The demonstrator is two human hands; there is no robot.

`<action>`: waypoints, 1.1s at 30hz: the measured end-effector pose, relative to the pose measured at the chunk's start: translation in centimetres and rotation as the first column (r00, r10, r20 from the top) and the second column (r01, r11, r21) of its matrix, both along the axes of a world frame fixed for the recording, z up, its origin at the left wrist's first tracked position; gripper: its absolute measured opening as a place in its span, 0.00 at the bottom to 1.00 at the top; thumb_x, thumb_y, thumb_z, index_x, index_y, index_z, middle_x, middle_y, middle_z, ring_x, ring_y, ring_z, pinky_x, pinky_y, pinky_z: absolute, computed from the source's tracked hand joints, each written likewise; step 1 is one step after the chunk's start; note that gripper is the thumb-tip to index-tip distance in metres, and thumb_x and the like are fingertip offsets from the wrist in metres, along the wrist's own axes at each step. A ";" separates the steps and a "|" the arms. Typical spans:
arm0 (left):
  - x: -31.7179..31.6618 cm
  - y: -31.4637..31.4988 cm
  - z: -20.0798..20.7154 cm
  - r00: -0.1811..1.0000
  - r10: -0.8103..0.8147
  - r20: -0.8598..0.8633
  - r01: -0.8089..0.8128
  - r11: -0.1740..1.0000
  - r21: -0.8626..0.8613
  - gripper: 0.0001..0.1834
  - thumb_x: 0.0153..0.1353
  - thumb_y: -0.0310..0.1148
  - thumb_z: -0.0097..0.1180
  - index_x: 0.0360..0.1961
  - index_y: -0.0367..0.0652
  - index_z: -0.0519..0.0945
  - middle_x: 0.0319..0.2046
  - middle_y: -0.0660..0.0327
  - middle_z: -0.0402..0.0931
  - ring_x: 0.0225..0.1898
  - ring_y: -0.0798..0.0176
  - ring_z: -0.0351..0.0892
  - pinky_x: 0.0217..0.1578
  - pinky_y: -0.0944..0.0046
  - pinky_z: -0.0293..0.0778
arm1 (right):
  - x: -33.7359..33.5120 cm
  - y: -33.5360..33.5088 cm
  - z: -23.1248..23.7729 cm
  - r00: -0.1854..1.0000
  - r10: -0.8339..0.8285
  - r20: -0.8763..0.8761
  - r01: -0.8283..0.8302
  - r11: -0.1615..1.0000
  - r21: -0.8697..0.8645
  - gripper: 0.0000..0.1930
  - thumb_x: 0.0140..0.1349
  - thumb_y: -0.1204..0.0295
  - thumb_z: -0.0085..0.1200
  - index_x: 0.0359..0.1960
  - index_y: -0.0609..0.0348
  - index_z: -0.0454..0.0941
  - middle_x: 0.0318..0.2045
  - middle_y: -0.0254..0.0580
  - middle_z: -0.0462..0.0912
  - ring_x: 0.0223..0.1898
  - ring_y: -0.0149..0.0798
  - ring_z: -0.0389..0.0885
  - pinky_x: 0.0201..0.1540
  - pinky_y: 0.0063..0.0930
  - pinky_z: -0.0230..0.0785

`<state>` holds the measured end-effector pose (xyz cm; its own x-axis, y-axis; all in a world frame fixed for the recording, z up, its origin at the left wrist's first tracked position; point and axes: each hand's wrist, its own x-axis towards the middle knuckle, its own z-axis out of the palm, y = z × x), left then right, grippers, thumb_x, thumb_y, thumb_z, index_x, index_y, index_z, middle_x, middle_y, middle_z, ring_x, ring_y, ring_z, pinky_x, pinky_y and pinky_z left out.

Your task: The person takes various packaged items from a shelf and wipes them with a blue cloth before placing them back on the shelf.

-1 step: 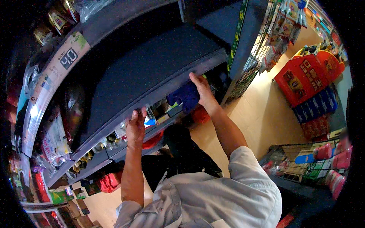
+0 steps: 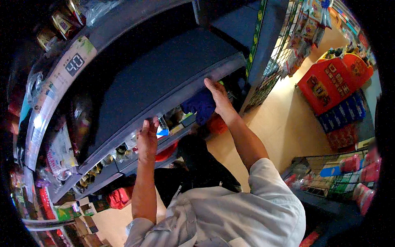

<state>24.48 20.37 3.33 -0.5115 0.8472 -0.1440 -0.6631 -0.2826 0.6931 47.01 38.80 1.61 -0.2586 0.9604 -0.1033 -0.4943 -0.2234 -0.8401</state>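
A bare dark grey shelf board (image 2: 160, 74) slants across the view in front of me. My left hand (image 2: 147, 142) is closed at the board's front lip, its thumb up against the edge and its fingers curled. Farther right along the same lip, my right hand (image 2: 220, 99) rests its thumb on the edge. A bunched dark blue cloth (image 2: 198, 108) hangs just below the board, against the right hand's palm side. The right fingers are mostly hidden behind the hand and the cloth, but the grip looks closed around the cloth.
Packaged goods fill a lower shelf (image 2: 108, 175). A curved price strip (image 2: 61, 78) borders the left side. At right stand a wire mesh panel (image 2: 275, 61) with hanging packets, a red display box (image 2: 329, 84) on blue cartons, and a wire basket (image 2: 325, 164) of goods.
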 end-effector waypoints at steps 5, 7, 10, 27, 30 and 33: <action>0.7 -0.2 0.5 0.991 0.114 -0.075 -0.119 0.991 -0.065 0.06 0.63 0.26 0.52 0.38 0.34 0.76 0.38 0.55 0.78 0.38 0.58 0.80 0.46 0.61 0.77 | -0.2 -2.6 4.3 0.968 -0.159 0.195 0.142 0.985 0.098 0.20 0.56 0.56 0.61 0.41 0.61 0.78 0.37 0.34 0.79 0.39 0.29 0.73 0.47 0.25 0.63; -0.5 -0.1 -0.9 0.943 0.106 -0.316 -0.163 0.974 -0.158 0.05 0.63 0.26 0.52 0.36 0.35 0.77 0.37 0.58 0.77 0.39 0.61 0.79 0.49 0.60 0.76 | -0.7 -1.4 2.5 0.977 -0.135 0.162 0.119 0.987 0.105 0.19 0.58 0.56 0.60 0.40 0.61 0.79 0.37 0.34 0.79 0.39 0.29 0.72 0.47 0.25 0.63; -2.5 -0.3 -2.5 0.884 0.045 -0.465 -0.156 0.966 -0.204 0.04 0.62 0.26 0.52 0.34 0.36 0.78 0.36 0.62 0.77 0.41 0.63 0.77 0.52 0.58 0.74 | -1.2 -0.5 -0.3 0.990 -0.095 0.108 0.080 0.987 0.137 0.18 0.60 0.57 0.58 0.40 0.60 0.79 0.36 0.32 0.79 0.38 0.27 0.72 0.45 0.24 0.63; -3.0 -1.2 -2.8 0.689 -0.039 -0.724 -0.241 0.930 -0.279 0.15 0.69 0.33 0.41 0.53 0.38 0.66 0.50 0.57 0.68 0.51 0.59 0.68 0.56 0.63 0.63 | -2.2 -1.6 0.4 0.917 -0.270 0.294 0.152 0.917 0.369 0.18 0.65 0.57 0.47 0.38 0.62 0.76 0.34 0.48 0.79 0.37 0.44 0.75 0.41 0.37 0.66; 0.6 0.1 -0.5 0.926 0.110 -0.360 -0.116 0.993 0.006 0.15 0.67 0.30 0.44 0.52 0.35 0.67 0.50 0.56 0.69 0.51 0.60 0.68 0.55 0.64 0.63 | -1.6 -1.1 -0.7 0.958 -0.191 0.212 0.104 0.925 0.364 0.19 0.64 0.55 0.46 0.40 0.60 0.76 0.36 0.53 0.80 0.40 0.55 0.77 0.43 0.42 0.67; -3.6 0.1 -3.1 0.910 0.155 -0.384 -0.173 0.985 -0.014 0.08 0.64 0.29 0.51 0.43 0.39 0.73 0.40 0.62 0.73 0.44 0.63 0.71 0.49 0.62 0.69 | -2.1 -0.4 -0.8 0.965 -0.203 0.166 0.127 0.915 0.384 0.18 0.64 0.57 0.50 0.38 0.63 0.77 0.31 0.37 0.80 0.35 0.31 0.74 0.40 0.27 0.66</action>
